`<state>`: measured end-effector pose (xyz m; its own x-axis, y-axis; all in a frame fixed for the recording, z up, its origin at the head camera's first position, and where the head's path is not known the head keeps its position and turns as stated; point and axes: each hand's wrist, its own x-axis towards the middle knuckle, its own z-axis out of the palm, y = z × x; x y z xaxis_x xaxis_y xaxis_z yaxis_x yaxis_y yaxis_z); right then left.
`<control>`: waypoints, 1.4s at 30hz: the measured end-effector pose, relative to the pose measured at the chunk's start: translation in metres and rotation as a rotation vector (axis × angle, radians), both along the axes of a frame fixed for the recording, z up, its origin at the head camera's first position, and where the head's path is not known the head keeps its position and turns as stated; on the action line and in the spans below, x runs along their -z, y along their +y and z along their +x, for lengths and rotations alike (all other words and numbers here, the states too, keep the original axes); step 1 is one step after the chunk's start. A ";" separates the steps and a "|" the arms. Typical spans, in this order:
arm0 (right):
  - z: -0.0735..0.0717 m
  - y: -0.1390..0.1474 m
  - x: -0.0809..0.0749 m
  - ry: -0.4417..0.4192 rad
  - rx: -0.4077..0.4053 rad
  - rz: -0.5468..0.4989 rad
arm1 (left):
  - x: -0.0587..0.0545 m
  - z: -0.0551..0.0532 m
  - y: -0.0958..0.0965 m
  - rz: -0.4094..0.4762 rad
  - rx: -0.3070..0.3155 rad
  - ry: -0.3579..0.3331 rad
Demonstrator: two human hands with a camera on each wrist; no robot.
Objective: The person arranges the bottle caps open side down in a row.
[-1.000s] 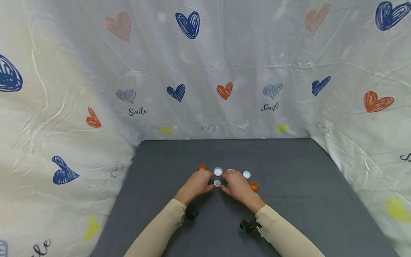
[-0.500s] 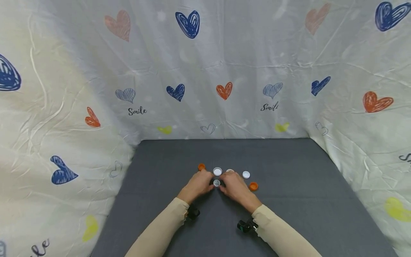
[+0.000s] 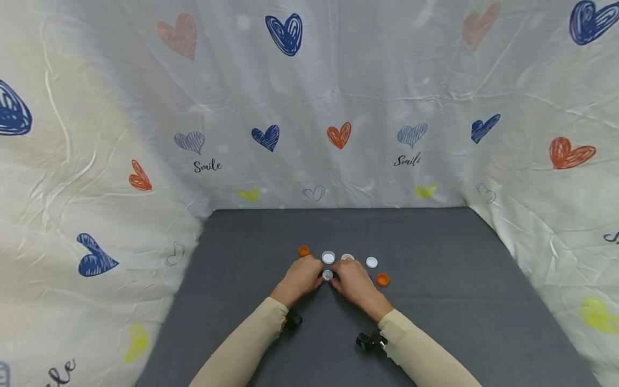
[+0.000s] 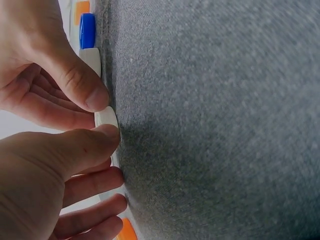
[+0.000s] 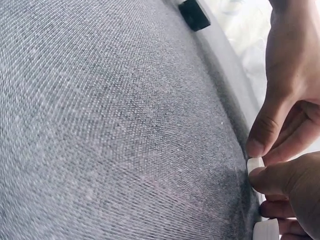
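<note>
A small white bottle cap [image 3: 327, 275] lies hollow side up on the grey cloth, between my two hands. My left hand [image 3: 301, 278] pinches its left side, thumb in front and fingers behind. From the right, my right hand [image 3: 354, 280] pinches the same cap. In the left wrist view the thumbs stand close together along the cap's white side [image 4: 106, 116]. The right wrist view shows both thumbs at it too, with my left hand [image 5: 295, 75] above and my right hand [image 5: 295, 190] below. Some fingertips are hidden behind the cap.
A larger white cap [image 3: 328, 258] lies just behind. An orange cap [image 3: 303, 251] sits beyond my left hand. Around my right hand are a partly hidden white cap [image 3: 347, 257], another white cap [image 3: 372, 262], an orange cap [image 3: 382, 279] and a mostly hidden blue cap [image 4: 87, 31].
My right hand and forearm have shifted slightly left, uncovering more of the white cap behind it and a sliver of blue. Both hands have drawn a little closer to the small cap.
</note>
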<state>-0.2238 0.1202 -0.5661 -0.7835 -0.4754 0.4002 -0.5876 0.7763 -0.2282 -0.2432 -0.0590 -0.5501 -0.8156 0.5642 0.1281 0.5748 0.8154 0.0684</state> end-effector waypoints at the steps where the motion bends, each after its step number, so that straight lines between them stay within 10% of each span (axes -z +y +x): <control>1: 0.000 0.000 0.001 0.003 0.001 -0.004 | 0.000 0.000 0.000 -0.002 -0.002 0.003; 18: 0.007 0.001 -0.003 0.055 -0.015 -0.052 | -0.004 0.007 -0.006 0.104 0.033 0.024; 42: 0.048 0.021 -0.049 0.112 -0.124 -0.410 | -0.050 0.051 -0.023 0.401 0.239 0.311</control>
<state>-0.1755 0.1411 -0.5172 -0.6716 -0.3476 0.6543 -0.7092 0.5570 -0.4322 -0.1919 -0.0816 -0.4999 -0.5604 0.5864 0.5849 0.7833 0.6047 0.1443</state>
